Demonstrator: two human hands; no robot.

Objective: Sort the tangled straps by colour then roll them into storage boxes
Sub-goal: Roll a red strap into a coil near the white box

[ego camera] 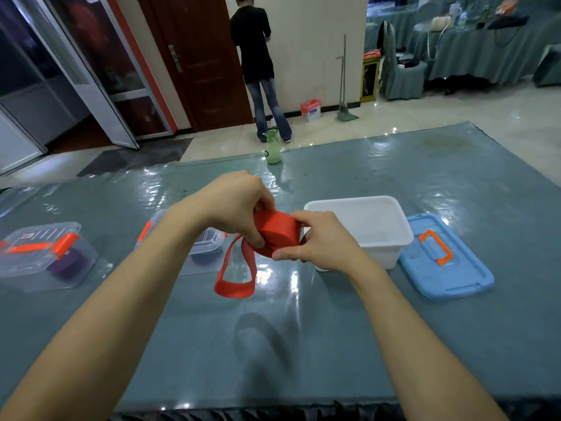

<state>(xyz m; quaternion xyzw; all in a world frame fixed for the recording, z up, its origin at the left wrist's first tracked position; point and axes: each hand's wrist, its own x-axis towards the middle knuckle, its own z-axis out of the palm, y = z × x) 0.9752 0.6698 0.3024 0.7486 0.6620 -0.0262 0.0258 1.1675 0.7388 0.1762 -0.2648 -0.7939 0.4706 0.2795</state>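
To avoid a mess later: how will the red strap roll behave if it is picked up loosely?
Probably light: the left hand and right hand hold the red strap roll aloft with no visible strain. Its loose tail droops in a limp loop, so the strap is likely floppy and may unwind. Set on edge, the round roll could roll away.

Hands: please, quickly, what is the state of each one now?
The left hand is closed, gripping the red strap roll.
The right hand is closed, pinching the same roll.
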